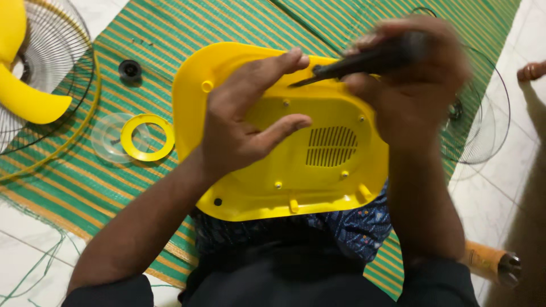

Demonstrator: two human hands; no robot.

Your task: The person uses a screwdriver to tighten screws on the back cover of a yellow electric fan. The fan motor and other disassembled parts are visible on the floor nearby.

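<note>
A yellow plastic fan base [318, 187] lies underside up on my lap, with a slotted vent and several screw posts. My left hand [244, 116] rests flat on its left part, fingers spread, holding it steady. My right hand [409, 79], blurred by motion, grips a black-handled screwdriver [364, 59] whose tip touches the upper middle of the base near my left index finger.
A green striped mat [170, 28] covers the white tiled floor. On it lie a yellow ring [147, 137] over a clear disc, a black knob [130, 70], a wire fan guard with yellow blades [23, 85] at left and another wire guard [483, 113] at right. A wooden pole [489, 261] lies at lower right.
</note>
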